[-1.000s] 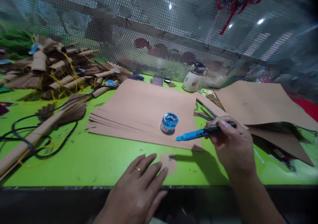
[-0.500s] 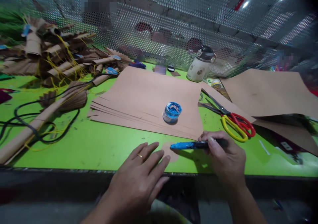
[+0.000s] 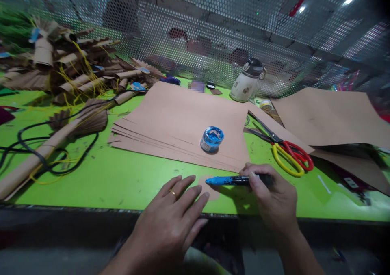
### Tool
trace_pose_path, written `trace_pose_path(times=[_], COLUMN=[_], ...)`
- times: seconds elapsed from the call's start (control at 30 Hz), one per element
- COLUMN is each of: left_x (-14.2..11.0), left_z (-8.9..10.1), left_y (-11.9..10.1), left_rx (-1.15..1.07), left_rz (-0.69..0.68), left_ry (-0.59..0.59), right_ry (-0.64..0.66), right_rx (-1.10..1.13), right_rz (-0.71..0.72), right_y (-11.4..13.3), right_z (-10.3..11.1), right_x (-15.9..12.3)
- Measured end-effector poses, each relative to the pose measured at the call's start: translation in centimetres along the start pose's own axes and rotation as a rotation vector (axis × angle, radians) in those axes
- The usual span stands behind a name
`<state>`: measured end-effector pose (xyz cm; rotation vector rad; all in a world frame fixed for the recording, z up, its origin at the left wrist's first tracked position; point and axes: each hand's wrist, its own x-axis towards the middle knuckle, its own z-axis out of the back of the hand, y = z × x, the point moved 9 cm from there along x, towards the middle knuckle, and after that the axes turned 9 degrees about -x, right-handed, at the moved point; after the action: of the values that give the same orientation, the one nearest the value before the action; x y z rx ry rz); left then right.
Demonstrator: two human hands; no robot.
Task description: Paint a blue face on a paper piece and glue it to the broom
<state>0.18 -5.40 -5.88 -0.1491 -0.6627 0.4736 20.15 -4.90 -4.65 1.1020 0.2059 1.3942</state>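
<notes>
The pen [image 3: 227, 180], black with a blue-smeared front, points left, almost level, below centre, tip at the disc [image 3: 214, 193], flat, round, pale brown. The jar [image 3: 212, 139], open, upright, blue-smeared, sits just right of centre.

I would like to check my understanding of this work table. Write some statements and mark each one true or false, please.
1. The right hand holds a blue-tipped pen. True.
2. The open paint jar stands on the brown sheets. True.
3. The scissors lie fully closed. False: the scissors' blades are spread apart.
4. The left hand grips the bottle. False: the left hand's fingers are at the paper disc; the bottle stands behind.
</notes>
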Motion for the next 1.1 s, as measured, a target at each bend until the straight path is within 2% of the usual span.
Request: trace_pose_path(times=[0.47,0.83,1.1], left_x=[0.14,0.03,-0.05], left_z=[0.33,0.16,0.07], left_y=[-0.1,0.11,0.13], left_rx=[0.007,-0.004,-0.012], left_rz=[-0.008,-0.001,0.008], left_ry=[-0.008,-0.014,-0.009], right_ry=[-0.004,0.007,0.019], right_rx=[-0.035,0.023,-0.02], right_rz=[0.01,0.004,0.029], right_y=[-0.01,-0.65,0.08], right_z=[0.07,-0.02,-0.27], right_x=[0.17,-0.23,0.03])
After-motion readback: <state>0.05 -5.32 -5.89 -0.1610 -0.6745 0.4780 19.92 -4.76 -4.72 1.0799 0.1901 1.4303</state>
